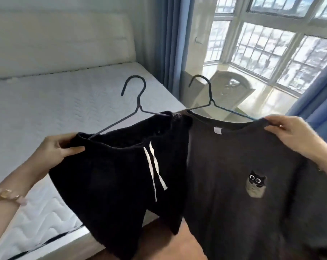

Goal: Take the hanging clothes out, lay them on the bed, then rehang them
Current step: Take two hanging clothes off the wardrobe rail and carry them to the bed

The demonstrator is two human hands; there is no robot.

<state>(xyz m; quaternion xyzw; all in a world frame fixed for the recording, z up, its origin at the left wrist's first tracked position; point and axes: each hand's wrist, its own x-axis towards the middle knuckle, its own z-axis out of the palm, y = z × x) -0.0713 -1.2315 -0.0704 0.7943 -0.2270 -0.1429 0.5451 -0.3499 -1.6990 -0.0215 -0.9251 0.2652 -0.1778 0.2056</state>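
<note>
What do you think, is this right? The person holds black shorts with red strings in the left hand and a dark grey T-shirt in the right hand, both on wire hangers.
The head view shows the drawstrings on the black fabric shorts are white, not red. The rest stands: the left hand grips the shorts, the right hand grips the dark grey T-shirt, both on dark wire hangers.

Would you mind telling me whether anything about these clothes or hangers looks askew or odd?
Only slightly: the black shorts sit askew on their hanger, waistband slanting down towards the left hand and bunched against the grey T-shirt. Nothing looks torn or spilled.
</note>
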